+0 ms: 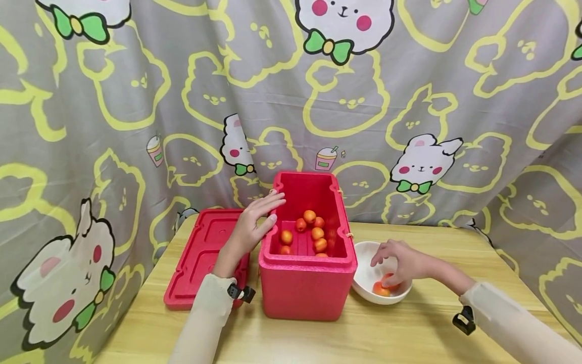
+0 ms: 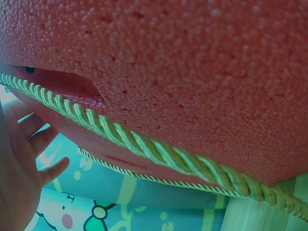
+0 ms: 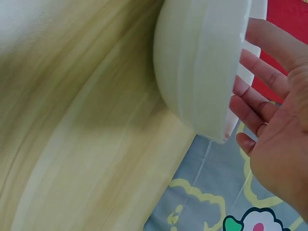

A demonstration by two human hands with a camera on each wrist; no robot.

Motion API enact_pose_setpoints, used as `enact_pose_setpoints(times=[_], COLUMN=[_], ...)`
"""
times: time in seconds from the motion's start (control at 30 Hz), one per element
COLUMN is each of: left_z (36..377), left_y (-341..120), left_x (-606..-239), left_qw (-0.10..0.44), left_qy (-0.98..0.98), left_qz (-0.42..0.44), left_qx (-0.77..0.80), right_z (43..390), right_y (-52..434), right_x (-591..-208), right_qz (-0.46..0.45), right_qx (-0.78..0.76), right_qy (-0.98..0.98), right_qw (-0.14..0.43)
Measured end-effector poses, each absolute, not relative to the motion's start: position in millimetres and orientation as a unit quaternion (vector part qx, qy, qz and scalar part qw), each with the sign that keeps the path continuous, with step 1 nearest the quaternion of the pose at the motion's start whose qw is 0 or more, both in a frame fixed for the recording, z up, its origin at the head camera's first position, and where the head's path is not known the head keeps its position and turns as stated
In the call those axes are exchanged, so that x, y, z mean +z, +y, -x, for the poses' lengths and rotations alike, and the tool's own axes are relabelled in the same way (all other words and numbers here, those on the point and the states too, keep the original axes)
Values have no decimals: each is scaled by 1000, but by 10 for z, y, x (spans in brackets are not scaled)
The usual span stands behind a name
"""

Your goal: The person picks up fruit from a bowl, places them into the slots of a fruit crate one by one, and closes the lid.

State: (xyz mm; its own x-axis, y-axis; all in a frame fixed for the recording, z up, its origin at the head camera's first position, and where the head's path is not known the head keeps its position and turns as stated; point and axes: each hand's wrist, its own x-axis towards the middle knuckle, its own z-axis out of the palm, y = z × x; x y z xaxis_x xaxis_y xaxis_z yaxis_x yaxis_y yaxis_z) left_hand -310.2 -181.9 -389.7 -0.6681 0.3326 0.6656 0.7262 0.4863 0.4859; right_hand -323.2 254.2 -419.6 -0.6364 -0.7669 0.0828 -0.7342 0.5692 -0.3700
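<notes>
An open red foam box [image 1: 306,283] stands mid-table with several orange fruits [image 1: 311,233] inside. My left hand [image 1: 256,218] rests on its left rim with straight fingers and holds nothing. The left wrist view shows the box wall [image 2: 192,72], a green cord [image 2: 144,144] along it, and the left hand's relaxed fingers [image 2: 21,159]. Right of the box sits a white bowl [image 1: 364,255] holding a couple of orange fruits [image 1: 381,289]. My right hand [image 1: 396,262] reaches into it, fingertips down on a fruit. In the right wrist view its fingers [image 3: 260,103] are nearly straight over the bowl [image 3: 202,62].
The box's red lid [image 1: 200,253] lies flat on the table left of the box, under my left forearm. A light wooden table [image 1: 400,333] carries everything. A cartoon-print curtain [image 1: 409,101] hangs close behind and around both sides.
</notes>
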Motion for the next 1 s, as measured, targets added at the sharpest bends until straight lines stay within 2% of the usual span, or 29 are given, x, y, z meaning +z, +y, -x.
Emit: enact_pose_setpoints(times=[0.47,0.77,1.0], left_z=[3079,3077,3071], left_y=[-1810,-1818,-1811], left_x=[-3910,-3893,-3899], left_qw=[247,247,249], left_qy=[-826,-829,-827], left_qz=[315,311,314], left_qx=[-396,-393,-394], right_z=[3171,3167,3202], right_y=[2526,2445,2369], right_x=[-4219,-4309,-4339], right_qz=[440,448,421], right_qx=[-176,-151,-134], right_qy=[878,880,896], right_qw=[62,38,37])
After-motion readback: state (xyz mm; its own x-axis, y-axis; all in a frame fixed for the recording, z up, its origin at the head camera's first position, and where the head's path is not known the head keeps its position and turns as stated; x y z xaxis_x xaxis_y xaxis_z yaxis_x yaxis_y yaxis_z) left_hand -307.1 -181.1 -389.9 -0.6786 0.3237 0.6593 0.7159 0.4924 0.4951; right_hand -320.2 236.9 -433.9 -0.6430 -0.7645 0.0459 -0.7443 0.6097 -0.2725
